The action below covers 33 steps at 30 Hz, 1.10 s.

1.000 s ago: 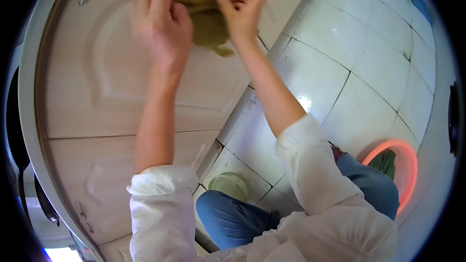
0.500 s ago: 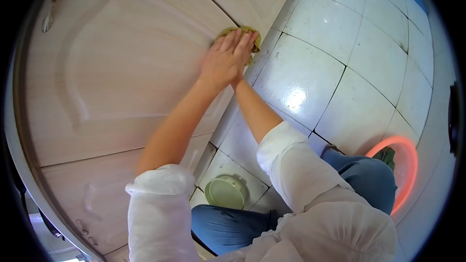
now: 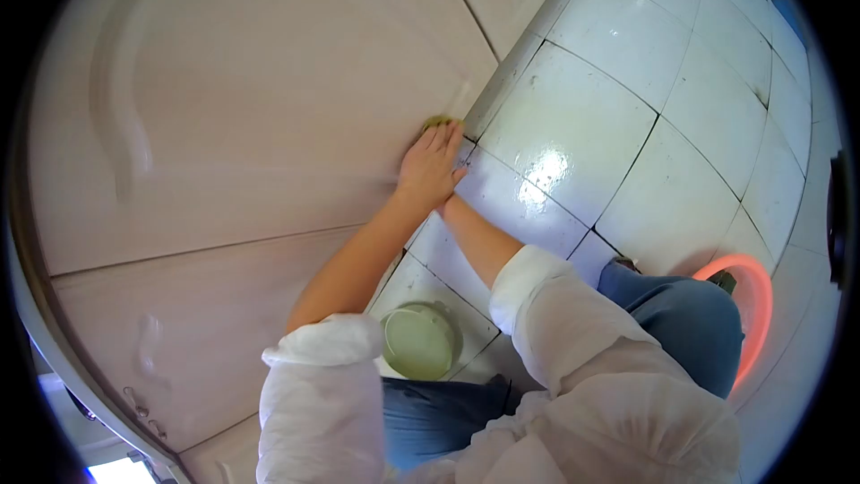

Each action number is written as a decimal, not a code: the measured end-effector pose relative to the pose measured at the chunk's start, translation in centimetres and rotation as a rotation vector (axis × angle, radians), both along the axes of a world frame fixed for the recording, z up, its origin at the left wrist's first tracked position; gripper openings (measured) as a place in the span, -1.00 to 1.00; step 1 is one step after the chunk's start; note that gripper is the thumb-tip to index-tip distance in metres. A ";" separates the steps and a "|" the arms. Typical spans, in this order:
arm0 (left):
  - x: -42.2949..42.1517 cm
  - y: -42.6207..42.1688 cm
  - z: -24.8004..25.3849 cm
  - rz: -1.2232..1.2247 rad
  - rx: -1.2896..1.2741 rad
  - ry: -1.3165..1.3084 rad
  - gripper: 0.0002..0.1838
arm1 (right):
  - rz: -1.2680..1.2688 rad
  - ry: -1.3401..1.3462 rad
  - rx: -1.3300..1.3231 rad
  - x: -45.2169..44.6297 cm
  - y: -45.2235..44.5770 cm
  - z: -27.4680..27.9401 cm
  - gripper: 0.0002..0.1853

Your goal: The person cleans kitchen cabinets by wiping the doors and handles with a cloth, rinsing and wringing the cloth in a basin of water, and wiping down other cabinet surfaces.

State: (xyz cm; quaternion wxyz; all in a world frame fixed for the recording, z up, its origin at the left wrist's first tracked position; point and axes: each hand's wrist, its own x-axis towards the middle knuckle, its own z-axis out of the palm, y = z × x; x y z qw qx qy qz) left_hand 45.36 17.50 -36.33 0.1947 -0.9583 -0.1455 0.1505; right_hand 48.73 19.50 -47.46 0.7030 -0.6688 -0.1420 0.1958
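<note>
My left hand (image 3: 432, 161) lies with its fingers stretched out, pressed toward the lower edge of a pale wood-look cabinet door (image 3: 269, 108). A yellow-green cloth (image 3: 439, 121) shows just past its fingertips, against the door; most of it is covered. Beneath my left hand is my right hand (image 3: 448, 203), of which only a bit near the wrist shows. Its fingers are hidden, so I cannot see how they hold the cloth.
White floor tiles (image 3: 573, 108) run along the cabinet base. A pale green bucket (image 3: 418, 341) stands on the floor between my arms, near my knee. Beside my other leg is a pink-rimmed basin (image 3: 761, 305) with something dark green in it. Another cabinet panel (image 3: 179, 341) adjoins the door.
Both hands and the cloth have slid down along the door's lower edge, closer to me. Less cloth shows now, and my right hand's fingers have gone out of sight. The view has shifted slightly.
</note>
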 end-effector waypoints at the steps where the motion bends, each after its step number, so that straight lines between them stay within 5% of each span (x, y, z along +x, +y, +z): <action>1: -2.2 -0.8 0.2 0.020 -0.056 -0.020 -0.21 | 0.015 0.014 0.009 -1.6 -0.6 0.3 -0.14; 10: -10.0 -5.2 3.3 0.238 -0.257 -0.173 -0.25 | 0.161 0.090 0.138 -11.5 -4.9 3.8 -0.12; 14: -6.2 -3.9 5.7 0.135 -0.262 -0.359 -0.27 | 0.085 0.030 0.242 -6.7 -2.2 3.2 -0.11; 18: -4.0 -2.7 2.7 0.045 -0.268 -0.452 -0.26 | 0.136 0.020 0.168 1.2 0.2 1.6 -0.21; 21: -4.9 -3.8 2.1 0.136 -0.427 -0.629 -0.26 | 0.165 0.088 0.145 -0.1 -1.4 3.5 -0.25; 23: -7.1 -7.3 3.0 0.508 -0.800 -0.835 -0.31 | 0.191 0.091 0.090 -5.0 -1.8 2.1 -0.25; 25: -10.4 -10.0 -0.1 0.660 -0.804 -1.078 -0.32 | 0.267 -0.001 0.014 -11.5 -2.5 -1.3 -0.25; 28: -10.1 -12.3 -1.3 0.855 -0.728 -1.240 -0.32 | 0.332 0.015 -0.002 -11.5 -4.3 0.8 -0.24; 31: -5.8 -8.8 -1.3 0.898 -0.839 -1.205 -0.30 | 0.123 -0.252 0.137 -6.2 -3.2 0.7 -0.27; 33: -2.8 -6.1 -2.2 0.689 -0.902 -1.132 -0.27 | 0.046 -0.205 -0.002 -1.0 -2.4 1.9 -0.37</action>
